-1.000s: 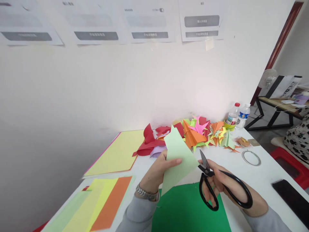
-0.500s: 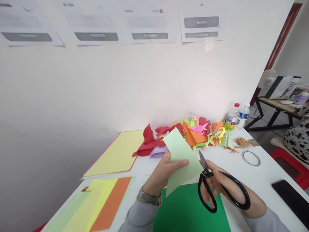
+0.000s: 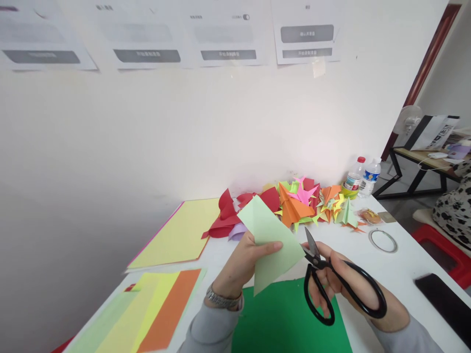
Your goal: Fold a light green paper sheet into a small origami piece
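Note:
A piece of pale green folded paper (image 3: 274,235) is pinched in my left hand (image 3: 245,264), thumb lying across its near face. With fingers through the black handles, my right hand (image 3: 344,279) grips a pair of scissors (image 3: 316,262). Their blades are parted and sit at the paper's right corner; whether the paper lies between them I cannot tell exactly. Below both hands a green sheet (image 3: 287,318) lies on the white table (image 3: 386,289).
Folded and cut coloured paper (image 3: 294,208) is heaped along the wall. Yellow sheets (image 3: 176,233) and coloured strips (image 3: 162,314) lie left. Right are a tape roll (image 3: 382,241), a black phone-like slab (image 3: 443,299) and two bottles (image 3: 362,179). A person in spotted clothing (image 3: 454,211) sits beyond.
My left hand and the paper have shifted slightly left, and the paper has turned a little. The scissors have moved slightly right, with their blades spread wider.

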